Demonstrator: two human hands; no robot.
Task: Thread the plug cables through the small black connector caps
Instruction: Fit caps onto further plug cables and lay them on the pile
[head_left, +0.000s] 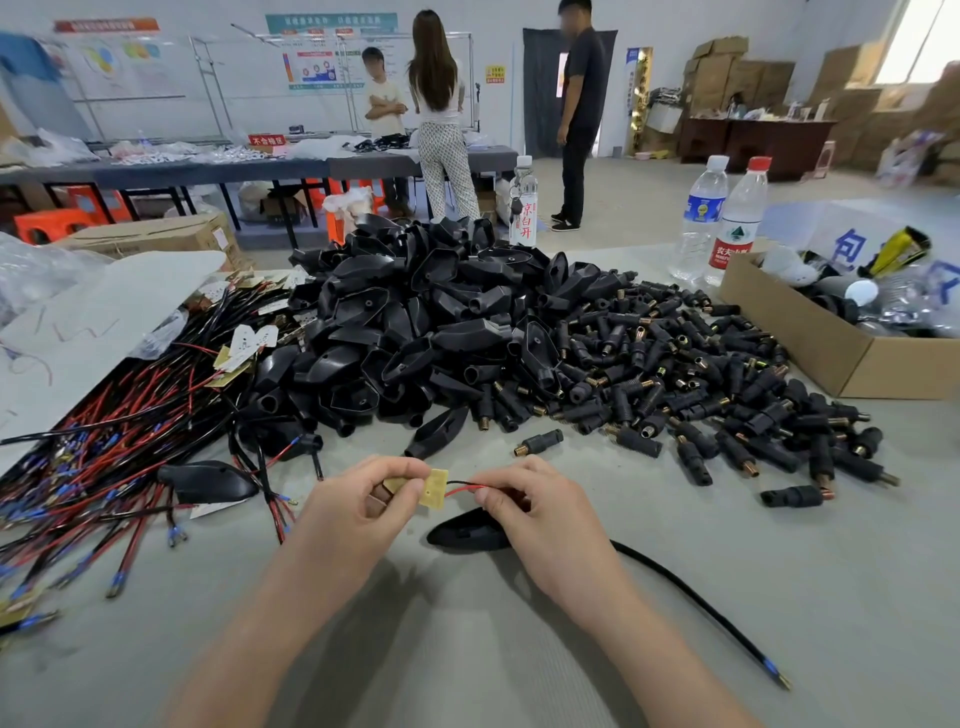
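Plug cable (701, 608), black-sheathed with a blue terminal at its free end, trails from under the right hand (524, 499) toward the near right of the table (467, 665). Its thin red and black leads (465, 488) are pinched between the right hand's thumb and fingers, while the left hand (363, 499) pinches the small yellow circuit board (435, 486) to which the leads run. Directly beneath the right-hand grip lies a black oval shell (467, 532); whether the cable passes through it is hidden by the hand. Just beyond the grip one loose connector cap (540, 441) lies by itself, and to the left of the grip a second shell (208, 482) with leads rests on the table. Farther out, beyond and right of the grip, a broad pile of connector caps (701, 374) appears unthreaded; straight beyond the grip rises a mound of shells (441, 312); left of the grip spreads a heap of red and black cables (104, 447). Judged from these stocks, the task is at an early stage, with nearly everything left. Open room lies on the near side of the grip, where bare table extends toward the wearer; the far side is hemmed in by the piles, a cardboard box (831, 358) at far right, and water bottles (698, 218) behind.
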